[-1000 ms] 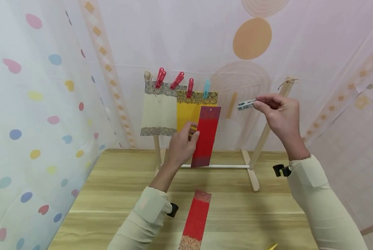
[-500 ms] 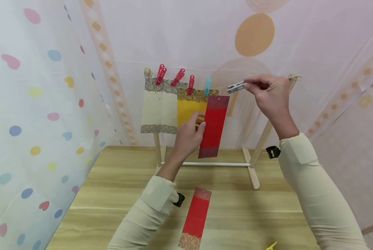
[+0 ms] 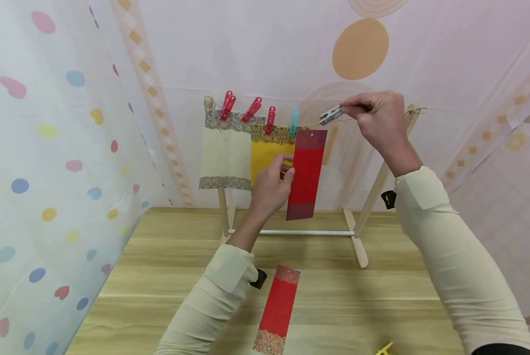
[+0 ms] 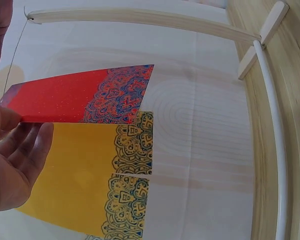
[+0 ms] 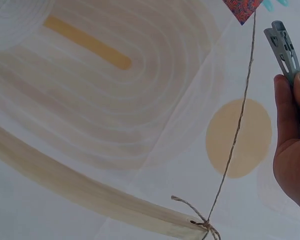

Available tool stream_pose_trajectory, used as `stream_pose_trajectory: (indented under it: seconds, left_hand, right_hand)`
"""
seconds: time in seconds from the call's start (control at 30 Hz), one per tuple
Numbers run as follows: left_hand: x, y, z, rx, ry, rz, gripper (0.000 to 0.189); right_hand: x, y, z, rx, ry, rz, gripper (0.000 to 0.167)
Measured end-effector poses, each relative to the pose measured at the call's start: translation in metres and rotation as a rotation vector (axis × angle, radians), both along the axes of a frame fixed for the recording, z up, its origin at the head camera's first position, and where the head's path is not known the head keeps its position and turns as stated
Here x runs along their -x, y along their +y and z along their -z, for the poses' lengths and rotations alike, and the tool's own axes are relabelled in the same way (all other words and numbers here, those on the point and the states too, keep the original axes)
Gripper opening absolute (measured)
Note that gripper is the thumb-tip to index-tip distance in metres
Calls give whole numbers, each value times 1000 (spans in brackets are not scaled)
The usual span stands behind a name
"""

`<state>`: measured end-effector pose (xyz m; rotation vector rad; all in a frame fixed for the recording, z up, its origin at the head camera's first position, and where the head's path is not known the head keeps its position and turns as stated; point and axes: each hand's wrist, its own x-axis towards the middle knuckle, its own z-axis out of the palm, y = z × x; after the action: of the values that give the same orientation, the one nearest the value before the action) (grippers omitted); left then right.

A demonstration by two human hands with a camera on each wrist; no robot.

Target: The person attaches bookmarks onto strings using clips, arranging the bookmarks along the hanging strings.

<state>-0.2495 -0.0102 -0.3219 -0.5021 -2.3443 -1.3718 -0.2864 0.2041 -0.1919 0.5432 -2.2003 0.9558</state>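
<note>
My left hand [image 3: 271,185] pinches the left edge of a red paper strip [image 3: 308,172] with patterned ends. The strip hangs upright, its punched top close to the string [image 5: 238,130] and overlapping the yellow strips [image 4: 75,170]. Between thumb and fingertips my right hand [image 3: 380,121] pinches a grey clothespin [image 3: 330,115] by its handle end, its nose pointing left beside the string. A light blue clothespin [image 3: 293,122] and a red clothespin [image 3: 270,121] grip the yellow strips. Two more red clothespins hold cream strips [image 3: 227,158] at the left.
The string runs between two wooden posts [image 3: 378,197] joined by a white bar [image 3: 307,232] low down. Another red strip [image 3: 277,308] lies on the wooden table [image 3: 158,276]. A yellow clothespin [image 3: 385,348] lies at the front edge of view.
Both hands have risen: the left brought the red strip up and right toward the string, and the right brought the grey clothespin up and left beside it.
</note>
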Motion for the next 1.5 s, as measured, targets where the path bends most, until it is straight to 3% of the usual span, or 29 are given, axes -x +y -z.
stream_pose_trajectory:
  seconds: [0.23, 0.6, 1.0, 1.27, 1.5]
  left_hand:
    - [5, 4, -1, -41, -11, 14, 26]
    - [13, 10, -4, -41, -28, 6, 26]
    - [18, 18, -7, -41, -45, -4, 26]
    - [22, 22, -10, -14, -76, -43, 26]
    - [26, 25, -11, 22, -81, -82, 25]
  right_hand:
    - [6, 0, -1, -25, -64, 6, 8]
    - [12, 4, 1, -88, -51, 5, 8]
    - [12, 6, -1, -131, -116, 4, 11]
    - [11, 5, -8, -288, -168, 8, 16]
    - [11, 2, -11, -358, -227, 2, 21]
